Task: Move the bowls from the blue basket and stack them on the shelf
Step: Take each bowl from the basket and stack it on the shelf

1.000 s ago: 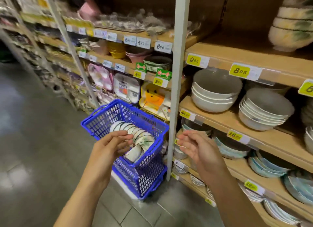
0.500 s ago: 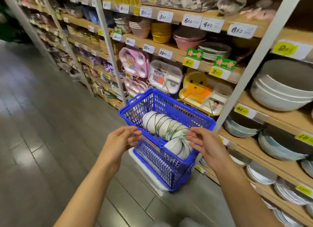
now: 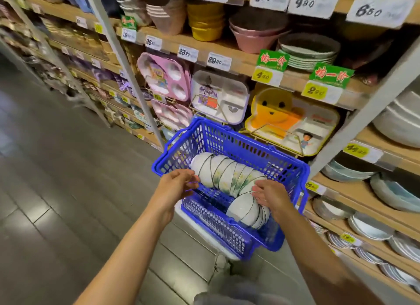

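A blue plastic basket (image 3: pixel 247 145) stands on a white stool on the floor beside the shelves. Inside it lies a curved row of nested white bowls (image 3: pixel 227 172) with green patterns and dark rims, tipped on their sides. My left hand (image 3: pixel 177 186) reaches over the basket's near rim, its loosely curled fingertips at the left end of the row. My right hand (image 3: pixel 270 195) rests its spread fingers on the bowls where the row bends down. Neither hand grips a bowl. The wooden shelf (image 3: pixel 368 191) to the right carries stacks of bowls and plates.
Divided children's trays (image 3: pixel 218 97) lean on wire stands just behind the basket. A grey metal upright (image 3: pixel 354 131) rises at the basket's right. Higher shelves hold pink and yellow bowls (image 3: pixel 204 20) and price tags. The tiled aisle floor (image 3: pixel 56 179) stretches left.
Both hands have moved forward and down into the basket and now reach the row of bowls. The view has swung left, away from the shelf and toward the basket.
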